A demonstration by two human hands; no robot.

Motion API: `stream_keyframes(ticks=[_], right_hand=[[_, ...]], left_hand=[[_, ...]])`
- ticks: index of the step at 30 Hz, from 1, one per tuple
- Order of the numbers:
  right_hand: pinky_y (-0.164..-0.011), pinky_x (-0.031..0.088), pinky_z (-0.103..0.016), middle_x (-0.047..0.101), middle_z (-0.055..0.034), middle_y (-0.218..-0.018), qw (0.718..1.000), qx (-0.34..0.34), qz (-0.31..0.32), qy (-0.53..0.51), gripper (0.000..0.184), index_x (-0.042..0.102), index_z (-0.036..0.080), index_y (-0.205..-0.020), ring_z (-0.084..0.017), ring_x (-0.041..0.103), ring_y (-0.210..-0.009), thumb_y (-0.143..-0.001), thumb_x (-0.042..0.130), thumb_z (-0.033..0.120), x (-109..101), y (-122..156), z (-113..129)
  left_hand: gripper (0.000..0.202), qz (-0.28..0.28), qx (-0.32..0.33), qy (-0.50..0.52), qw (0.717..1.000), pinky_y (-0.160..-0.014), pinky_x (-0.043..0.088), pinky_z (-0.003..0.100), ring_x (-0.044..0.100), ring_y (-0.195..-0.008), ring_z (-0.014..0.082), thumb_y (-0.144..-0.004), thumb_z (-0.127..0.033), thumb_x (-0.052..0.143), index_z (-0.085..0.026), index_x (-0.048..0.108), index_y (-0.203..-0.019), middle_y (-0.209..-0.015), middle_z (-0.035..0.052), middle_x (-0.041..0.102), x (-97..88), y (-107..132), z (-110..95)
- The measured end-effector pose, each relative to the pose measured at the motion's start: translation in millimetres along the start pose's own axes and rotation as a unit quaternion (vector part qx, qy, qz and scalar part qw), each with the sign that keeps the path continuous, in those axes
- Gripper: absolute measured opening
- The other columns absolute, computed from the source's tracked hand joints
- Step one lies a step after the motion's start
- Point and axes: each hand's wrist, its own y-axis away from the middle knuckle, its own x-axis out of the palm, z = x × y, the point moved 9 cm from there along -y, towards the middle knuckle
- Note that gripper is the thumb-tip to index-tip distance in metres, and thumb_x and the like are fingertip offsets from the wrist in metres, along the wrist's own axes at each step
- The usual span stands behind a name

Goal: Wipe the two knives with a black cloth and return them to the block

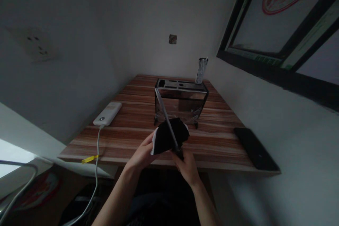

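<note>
My right hand (187, 166) is closed round the dark handle of a knife (167, 118). Its long, narrow grey blade points away and up to the left. Behind and under the blade, my left hand (141, 153) grips a black cloth (168, 136) with a whitish edge. Blade and cloth overlap in view; whether they touch I cannot tell. Just beyond the blade tip stands a knife rack (182, 93) with a slotted metal top, dark frame and clear plastic about its lower part. A plastic-wrapped upright item (201, 70) rises from its right end.
On the left of the striped wooden table (127, 137) lies a white power bank (108, 113); its cable (97, 169) with a yellow tag (90, 159) hangs over the front edge. A black phone (256, 148) lies at the right edge. Walls close in on both sides.
</note>
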Motion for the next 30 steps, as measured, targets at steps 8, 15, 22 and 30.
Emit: stream_keyframes(ticks=[8,15,22,30], right_hand=[[-0.041,0.03,-0.019,0.042,0.0048,-0.041,1.0,-0.008,-0.02,-0.016,0.037,0.055,0.017,-0.059,-0.009,0.041,-0.039,-0.082,0.05,0.045,-3,-2,-1],[-0.06,0.044,-0.023,0.058,-0.0018,-0.053,0.998,-0.059,-0.023,0.004,0.031,0.06,0.017,-0.064,-0.019,0.061,-0.067,-0.084,0.049,0.038,-3,-3,14],[-0.06,0.043,-0.024,0.064,-0.0038,-0.067,0.999,-0.043,-0.028,0.004,0.026,0.061,0.015,-0.073,-0.018,0.061,-0.066,-0.083,0.048,0.035,-2,-3,9],[-0.046,0.032,-0.02,0.045,0.0033,-0.044,0.999,0.009,-0.024,-0.024,0.033,0.054,0.016,-0.061,-0.012,0.047,-0.049,-0.083,0.046,0.039,-1,-5,-1]], left_hand=[[0.075,0.089,0.045,-0.134,0.986,-0.087,0.045,0.029,0.057,-0.105,0.0241,-0.058,-0.02,0.079,-0.025,0.049,-0.127,-0.113,0.0058,0.063,20.8,4,-5],[0.057,-0.034,0.158,-0.178,0.971,-0.085,0.047,0.027,0.062,-0.097,0.0208,-0.054,-0.02,0.079,-0.016,0.057,-0.107,-0.104,0.0078,0.067,25.6,-5,-13],[0.041,-0.09,0.19,-0.24,0.948,-0.082,0.049,0.031,0.064,-0.09,0.0211,-0.062,-0.026,0.072,-0.014,0.057,-0.098,-0.095,0.0082,0.068,31.1,-5,-13],[0.036,0.035,0.19,-0.337,0.921,-0.097,0.039,0.03,0.054,-0.112,0.0212,-0.081,-0.025,0.054,-0.015,0.051,-0.116,-0.117,0.0102,0.06,49.0,0,-18]])
